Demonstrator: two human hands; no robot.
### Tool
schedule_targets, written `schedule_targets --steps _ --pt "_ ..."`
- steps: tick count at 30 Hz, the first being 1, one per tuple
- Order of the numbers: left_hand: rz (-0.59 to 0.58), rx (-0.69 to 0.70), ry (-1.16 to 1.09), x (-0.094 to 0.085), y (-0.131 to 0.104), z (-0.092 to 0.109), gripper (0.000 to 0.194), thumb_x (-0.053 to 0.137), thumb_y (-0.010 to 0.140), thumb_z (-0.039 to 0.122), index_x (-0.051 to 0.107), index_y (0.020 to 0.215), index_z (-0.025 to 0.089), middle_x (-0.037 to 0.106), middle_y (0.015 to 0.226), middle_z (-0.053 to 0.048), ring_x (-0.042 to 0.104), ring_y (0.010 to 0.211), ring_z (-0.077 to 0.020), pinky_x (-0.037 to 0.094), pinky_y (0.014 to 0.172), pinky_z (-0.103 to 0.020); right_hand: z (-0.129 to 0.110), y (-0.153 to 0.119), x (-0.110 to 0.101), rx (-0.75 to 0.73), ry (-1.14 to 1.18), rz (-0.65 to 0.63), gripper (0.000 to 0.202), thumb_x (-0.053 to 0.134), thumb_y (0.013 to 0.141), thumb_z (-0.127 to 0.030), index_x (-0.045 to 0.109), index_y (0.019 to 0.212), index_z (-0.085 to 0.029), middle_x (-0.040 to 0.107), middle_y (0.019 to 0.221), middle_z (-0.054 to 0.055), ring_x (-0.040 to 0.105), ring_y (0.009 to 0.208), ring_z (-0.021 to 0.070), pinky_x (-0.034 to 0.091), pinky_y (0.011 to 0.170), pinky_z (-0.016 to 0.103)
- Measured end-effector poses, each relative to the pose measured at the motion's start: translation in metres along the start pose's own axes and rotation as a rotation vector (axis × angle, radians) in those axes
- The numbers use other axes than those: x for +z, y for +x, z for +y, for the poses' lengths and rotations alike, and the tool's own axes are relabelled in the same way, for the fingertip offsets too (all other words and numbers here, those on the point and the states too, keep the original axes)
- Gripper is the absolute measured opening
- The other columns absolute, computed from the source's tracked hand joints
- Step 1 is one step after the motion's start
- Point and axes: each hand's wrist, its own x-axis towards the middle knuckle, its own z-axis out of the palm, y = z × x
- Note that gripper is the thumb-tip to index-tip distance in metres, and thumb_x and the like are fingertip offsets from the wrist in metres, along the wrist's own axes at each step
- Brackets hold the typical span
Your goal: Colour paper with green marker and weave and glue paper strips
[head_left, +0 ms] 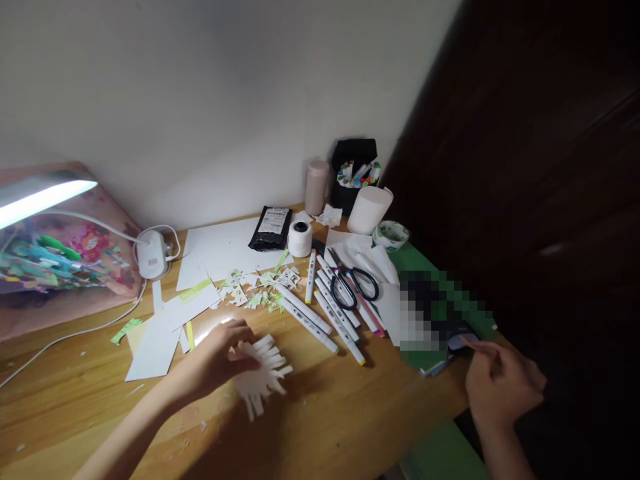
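Observation:
A white paper cutout with a fringe of cut strips (257, 380) is pinched between the thumb and fingers of my left hand (227, 357), just above the wooden desk. My right hand (503, 383) is off the desk's right corner, its fingers curled and one finger pointing left. That fingertip is beside a small lavender object (456, 342). Whether the right hand holds anything is hidden. Black-handled scissors (355, 287) lie open on white markers (335, 310) between the two hands.
Green and white paper scraps (257, 287) lie in a heap behind my left hand. White paper sheets (160, 340) are at the left. A white camera (300, 239), a black package (271, 228), a pink bottle (317, 188) and a tape roll (391, 235) stand or lie farther back.

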Motion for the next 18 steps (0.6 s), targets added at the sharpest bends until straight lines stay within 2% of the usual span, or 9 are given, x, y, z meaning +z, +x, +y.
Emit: schedule_targets --steps 2,4,5,7,8,10,14,18 --pt "0.097 0.012 -0.008 -0.017 -0.002 0.008 0.017 0.062 0.079 0.036 0.057 0.073 0.020 0.057 0.073 0.000 0.053 0.066 -0.0152 0.042 0.060 -0.026 0.002 -0.001 0.001 -0.004 0.005 0.003 0.022 0.045 0.074 -0.015 0.065 0.067 -0.016 0.066 0.059 0.005 0.059 0.058 0.0204 0.042 0.060 0.031" --pt "0.218 0.078 -0.024 -0.025 -0.004 0.015 0.014 0.056 0.083 0.030 0.055 0.074 0.020 0.056 0.072 0.000 0.052 0.066 -0.0143 0.042 0.060 -0.026 0.004 -0.001 0.004 -0.023 -0.006 0.027 0.020 0.047 0.073 -0.014 0.066 0.066 -0.017 0.065 0.055 0.005 0.059 0.054 0.0210 0.042 0.056 0.031" --pt "0.263 0.128 -0.031 -0.024 -0.006 0.016 0.012 0.053 0.085 0.025 0.055 0.074 0.020 0.057 0.073 -0.001 0.052 0.067 -0.0140 0.043 0.061 -0.025 0.005 -0.001 0.005 -0.037 -0.012 0.048 0.020 0.048 0.072 -0.014 0.066 0.065 -0.017 0.064 0.053 0.005 0.058 0.052 0.0214 0.041 0.054 0.030" --pt "0.268 0.243 -0.016 -0.015 -0.009 0.013 0.016 0.044 0.087 0.014 0.056 0.077 0.020 0.059 0.077 -0.003 0.054 0.074 -0.0145 0.044 0.067 -0.026 0.007 -0.001 0.007 -0.063 -0.018 0.086 0.019 0.048 0.070 -0.014 0.066 0.062 -0.017 0.062 0.050 0.005 0.059 0.050 0.0226 0.039 0.050 0.030" --pt "0.240 0.286 0.022 -0.008 -0.011 0.010 0.020 0.040 0.086 0.010 0.056 0.079 0.020 0.060 0.080 -0.004 0.055 0.077 -0.0150 0.044 0.069 -0.027 0.007 0.000 0.008 -0.069 -0.017 0.102 0.019 0.048 0.070 -0.015 0.065 0.061 -0.017 0.062 0.048 0.005 0.059 0.049 0.0231 0.038 0.048 0.030" --pt "0.098 0.320 0.120 0.005 -0.017 0.000 0.025 0.038 0.085 0.006 0.058 0.086 0.020 0.063 0.089 -0.005 0.056 0.082 -0.0170 0.044 0.073 -0.030 0.008 0.000 0.008 -0.060 -0.015 0.099 0.019 0.047 0.069 -0.017 0.064 0.060 -0.018 0.061 0.048 0.005 0.059 0.049 0.0238 0.037 0.048 0.030" --pt "-0.162 0.224 0.171 0.016 -0.035 -0.014 0.039 0.038 0.075 0.000 0.059 0.100 0.022 0.063 0.105 -0.006 0.057 0.095 -0.0211 0.045 0.083 -0.035 0.005 0.000 0.005 0.000 -0.016 0.040 0.021 0.045 0.070 -0.018 0.064 0.061 -0.018 0.061 0.050 0.006 0.059 0.052 0.0238 0.038 0.052 0.031" --pt "-0.238 0.099 0.076 0.012 -0.051 -0.014 0.057 0.036 0.072 -0.003 0.051 0.117 0.028 0.056 0.121 -0.004 0.053 0.110 -0.0198 0.043 0.092 -0.035 0.002 0.000 0.003 0.042 -0.035 -0.011 0.022 0.044 0.070 -0.018 0.065 0.062 -0.018 0.062 0.051 0.006 0.057 0.053 0.0231 0.038 0.055 0.031"
